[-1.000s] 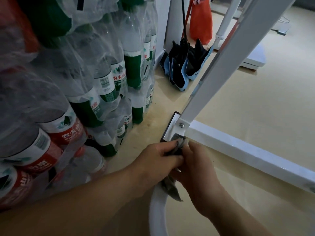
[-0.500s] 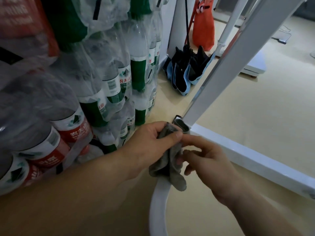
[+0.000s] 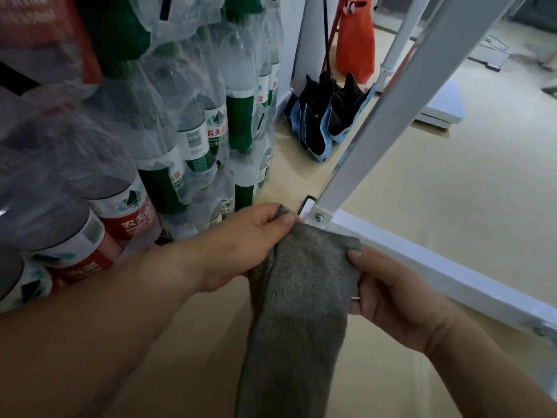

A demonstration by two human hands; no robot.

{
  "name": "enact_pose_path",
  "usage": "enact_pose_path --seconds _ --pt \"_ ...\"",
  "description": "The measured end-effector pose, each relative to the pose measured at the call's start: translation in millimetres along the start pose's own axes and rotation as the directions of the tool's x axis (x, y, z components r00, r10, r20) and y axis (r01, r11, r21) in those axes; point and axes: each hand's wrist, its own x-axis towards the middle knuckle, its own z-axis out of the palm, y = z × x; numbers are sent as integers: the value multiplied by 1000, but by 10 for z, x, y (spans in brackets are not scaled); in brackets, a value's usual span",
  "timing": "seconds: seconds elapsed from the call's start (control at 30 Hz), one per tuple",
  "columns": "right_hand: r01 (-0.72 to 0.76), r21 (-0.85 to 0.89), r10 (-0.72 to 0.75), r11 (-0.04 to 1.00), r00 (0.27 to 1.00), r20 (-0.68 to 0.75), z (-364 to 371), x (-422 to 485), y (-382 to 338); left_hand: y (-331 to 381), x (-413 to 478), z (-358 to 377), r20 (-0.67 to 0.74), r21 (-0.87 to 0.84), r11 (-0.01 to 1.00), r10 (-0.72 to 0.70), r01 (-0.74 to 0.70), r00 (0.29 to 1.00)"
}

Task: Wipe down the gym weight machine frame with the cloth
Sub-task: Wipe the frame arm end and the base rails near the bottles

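A grey cloth hangs spread out in front of me, just short of the corner joint of the white machine frame. My left hand pinches its top left corner between thumb and fingers. Its top right edge is pinched by my right hand. The cloth's lower end runs out of the bottom of the view. A slanted white post rises from the bolted joint, and a white floor bar runs off to the right. The cloth hides whatever lies behind it.
Shrink-wrapped packs of water bottles are stacked close on the left. A folded black and blue umbrella and an orange bag stand behind the frame. A white scale lies on the beige floor at the right.
The cloth was bunched up at the frame's corner joint. Both hands have drawn back and apart, and the cloth now hangs unfolded between them.
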Motion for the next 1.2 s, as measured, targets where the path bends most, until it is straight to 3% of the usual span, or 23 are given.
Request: enact_pose_path --seconds 0.07,0.13,0.23,0.3,0.4,0.5,0.6,0.7,0.83,1.0,1.13,1.2 --pt "-74 -117 61 990 992 -109 41 5 96 -184 27 11 -98 252 966 85 -58 992" --pt "-184 -227 136 956 968 -210 71 -18 209 -299 14 24 -88 344 939 59 -26 994" --pt "-302 -133 284 944 948 -144 85 -41 345 -320 -16 17 20 200 958 -214 206 977" --pt "-321 -73 307 944 939 -153 66 -21 383 -293 2 16 80 148 941 -317 303 945" --pt "-280 -176 210 944 918 -337 24 88 429 -296 153 23 57 125 958 -267 259 962" --pt "-140 -297 -11 944 891 -453 5 209 412 -347 430 14 -54 291 948 -117 128 992" --pt "32 -358 -217 933 845 -489 -11 308 357 -346 652 -4 -108 369 929 20 22 994" --pt "106 -464 -338 879 825 -452 -30 343 331 -351 693 6 -95 346 937 85 -47 992" --pt "8 -589 -309 808 857 -413 -141 301 471 -505 558 25 -55 342 936 114 -88 992" --pt "-123 -718 -283 685 863 -418 -256 264 607 -780 350 92 115 533 836 81 -130 990" --pt "-72 -548 -246 833 840 -484 -198 306 479 -929 299 195 95 569 813 85 -124 992" --pt "-15 -517 -247 856 866 -434 -127 323 388 -955 317 249 93 575 806 107 -141 990"
